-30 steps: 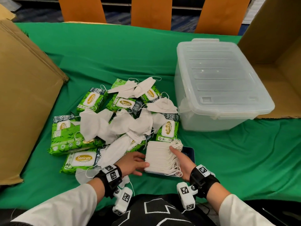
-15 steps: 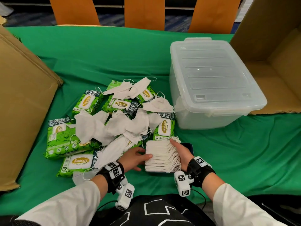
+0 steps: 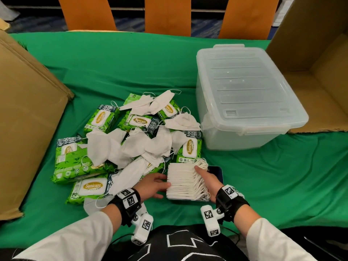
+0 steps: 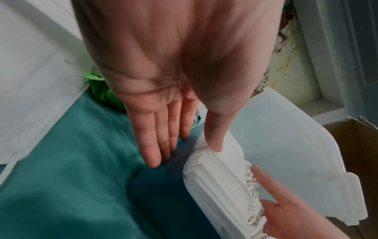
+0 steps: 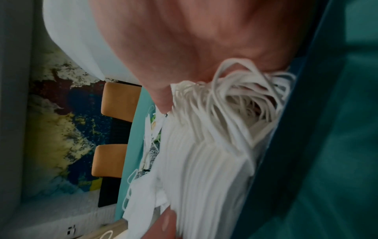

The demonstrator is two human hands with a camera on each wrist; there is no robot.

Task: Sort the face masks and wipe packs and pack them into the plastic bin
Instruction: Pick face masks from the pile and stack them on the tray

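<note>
Green cloth (image 3: pixel 113 72) over table; 2 cardboard boxes (image 3: pixel 28 129) (image 3: pixel 320 81); 3 orange chairs (image 3: pixel 167 14).

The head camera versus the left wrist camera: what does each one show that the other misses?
Only the head view shows the whole messy pile of green wipe packs and loose white face masks, the closed lid of the clear plastic bin, and the brown cardboard boxes. Only the left wrist view shows the left hand from the palm side, fingers straight on the green cloth and thumb touching the stack. Both show the neat stack of folded white masks between the left hand and the right hand.
</note>
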